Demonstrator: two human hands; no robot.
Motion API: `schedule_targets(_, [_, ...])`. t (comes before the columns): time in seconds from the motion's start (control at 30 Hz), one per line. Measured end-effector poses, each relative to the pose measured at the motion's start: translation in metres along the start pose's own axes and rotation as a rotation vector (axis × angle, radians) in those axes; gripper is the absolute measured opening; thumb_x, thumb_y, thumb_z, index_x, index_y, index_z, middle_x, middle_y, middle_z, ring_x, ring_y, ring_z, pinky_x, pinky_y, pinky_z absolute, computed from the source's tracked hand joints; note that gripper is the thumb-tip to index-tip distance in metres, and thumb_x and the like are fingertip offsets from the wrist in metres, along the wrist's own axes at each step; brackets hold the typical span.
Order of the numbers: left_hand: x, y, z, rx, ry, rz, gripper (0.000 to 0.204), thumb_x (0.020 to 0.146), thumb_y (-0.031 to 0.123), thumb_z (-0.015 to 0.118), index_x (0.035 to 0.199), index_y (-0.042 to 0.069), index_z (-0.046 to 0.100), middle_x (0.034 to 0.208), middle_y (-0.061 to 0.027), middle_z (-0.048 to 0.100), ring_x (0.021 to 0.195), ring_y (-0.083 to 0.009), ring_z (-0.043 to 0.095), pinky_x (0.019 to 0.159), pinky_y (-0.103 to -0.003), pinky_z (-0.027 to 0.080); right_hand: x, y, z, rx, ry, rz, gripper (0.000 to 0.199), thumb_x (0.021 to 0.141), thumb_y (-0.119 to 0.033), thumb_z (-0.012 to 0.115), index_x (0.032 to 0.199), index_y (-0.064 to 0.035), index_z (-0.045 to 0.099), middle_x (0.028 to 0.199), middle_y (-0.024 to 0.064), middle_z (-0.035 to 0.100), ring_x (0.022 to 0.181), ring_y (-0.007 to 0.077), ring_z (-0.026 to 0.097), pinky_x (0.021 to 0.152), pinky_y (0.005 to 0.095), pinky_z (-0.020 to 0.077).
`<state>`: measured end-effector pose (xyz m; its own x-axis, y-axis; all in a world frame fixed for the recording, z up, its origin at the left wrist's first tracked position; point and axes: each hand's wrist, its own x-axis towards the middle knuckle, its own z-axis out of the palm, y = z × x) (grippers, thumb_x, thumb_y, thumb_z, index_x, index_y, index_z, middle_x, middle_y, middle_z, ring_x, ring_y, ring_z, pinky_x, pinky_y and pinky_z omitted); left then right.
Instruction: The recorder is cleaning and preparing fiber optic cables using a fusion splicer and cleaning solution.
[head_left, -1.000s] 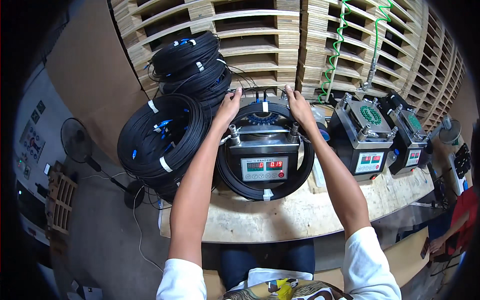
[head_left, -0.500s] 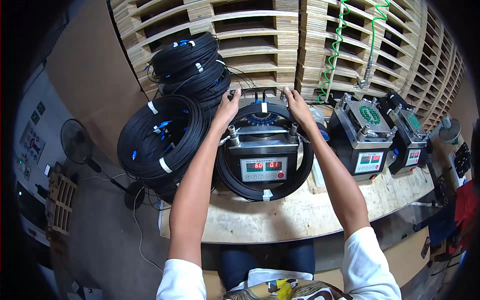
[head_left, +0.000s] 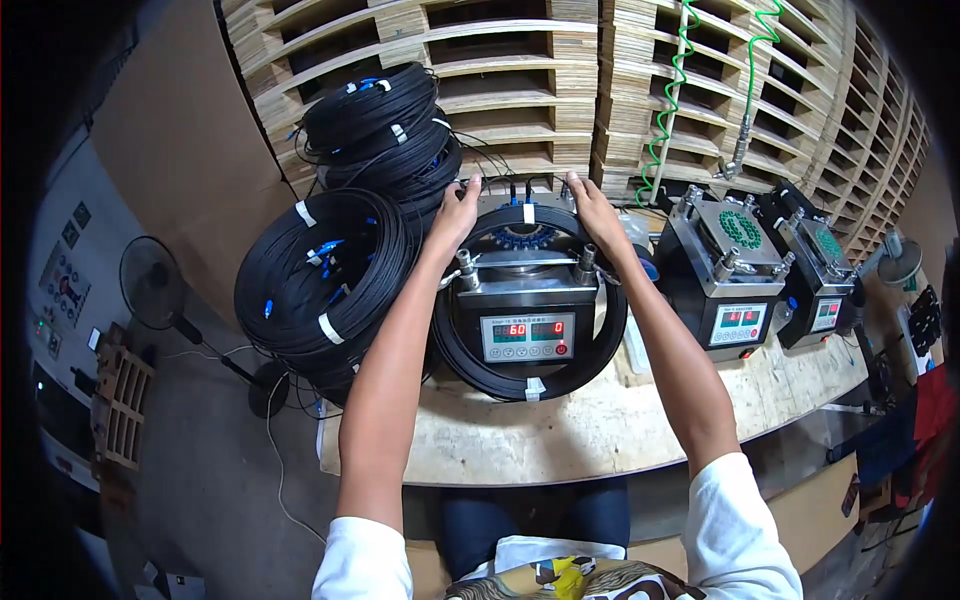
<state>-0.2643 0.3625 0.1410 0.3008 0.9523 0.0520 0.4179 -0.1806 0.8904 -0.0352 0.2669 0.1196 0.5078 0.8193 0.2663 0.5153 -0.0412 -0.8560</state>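
A coil of black cable (head_left: 462, 365) bound with white tape hangs around a polishing machine (head_left: 525, 300) with a lit red and green display. My left hand (head_left: 456, 215) reaches past it to the machine's far left corner, fingers closed. At the far right corner my right hand (head_left: 598, 214) is closed likewise. What either hand grips is mostly hidden by the fingers. Between my hands, blue connectors (head_left: 529, 212) on black leads stand at the back of the machine, and a ring of blue parts (head_left: 524, 237) shows on its top. Two metal clamp posts (head_left: 586, 265) stand at the near corners.
Large black cable coils (head_left: 330, 270) with blue connectors are stacked on the left. Two similar machines (head_left: 740, 275) stand on the right of the wooden table (head_left: 480, 450). Pallets (head_left: 500, 90) rise behind, a green coiled hose (head_left: 672, 100) hangs there, and a fan (head_left: 150, 280) stands left.
The right-hand number on the middle machine's display has dropped to zero. My hands and the coil have hardly moved.
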Motion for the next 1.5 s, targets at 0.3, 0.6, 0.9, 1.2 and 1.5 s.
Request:
schedule_targets(0.3, [-0.004,0.002,-0.001,0.003,-0.011,0.023,0.094,0.093,0.071,0.042,0.153,-0.001,0.03,0.152,-0.0307,0.037,0.144,-0.0405,0.035,0.116,-0.043,0.03,-0.002,-0.001,-0.001,0.031,0.023,-0.04,0.077,0.099,-0.063,0.042,0.133,0.0045,0.053,0.123,0.0285,0.062,0.118,0.0354,0.059,0.102,0.0377,0.0419])
schedule_targets(0.6, [0.006,-0.006,0.001,-0.005,-0.016,0.034,0.093,0.094,0.072,0.04,0.151,-0.001,0.033,0.151,-0.0309,0.039,0.143,-0.0406,0.037,0.116,-0.043,0.031,-0.001,-0.002,-0.001,-0.088,0.028,0.025,0.086,0.096,-0.07,0.039,0.135,0.0054,0.052,0.126,0.0314,0.06,0.123,0.0402,0.056,0.106,0.0407,0.0397])
schedule_targets(0.9, [-0.004,0.0,-0.003,0.008,0.008,0.041,0.091,0.095,0.07,0.039,0.151,-0.001,0.034,0.15,-0.0309,0.039,0.142,-0.0409,0.037,0.115,-0.044,0.031,-0.003,-0.004,-0.001,0.037,0.023,-0.037,0.08,0.095,-0.068,0.043,0.136,-0.0001,0.054,0.126,0.033,0.061,0.127,0.0444,0.054,0.108,0.0439,0.04])
schedule_targets(1.2, [0.005,-0.004,0.003,-0.01,-0.008,0.064,0.09,0.095,0.071,0.039,0.147,-0.003,0.04,0.146,-0.0318,0.044,0.14,-0.041,0.041,0.114,-0.043,0.033,0.005,0.005,-0.002,-0.083,0.011,0.047,0.092,0.093,-0.074,0.04,0.141,0.0036,0.048,0.131,0.0354,0.056,0.131,0.0452,0.05,0.109,0.0441,0.0383])
schedule_targets(1.5, [0.004,-0.004,0.002,0.01,0.018,0.052,0.092,0.094,0.072,0.041,0.147,-0.003,0.04,0.146,-0.0318,0.044,0.139,-0.0409,0.041,0.114,-0.043,0.033,0.006,0.008,-0.002,0.001,-0.014,-0.037,0.09,0.094,-0.073,0.039,0.138,0.0047,0.05,0.131,0.0353,0.056,0.13,0.0454,0.05,0.108,0.0447,0.0391])
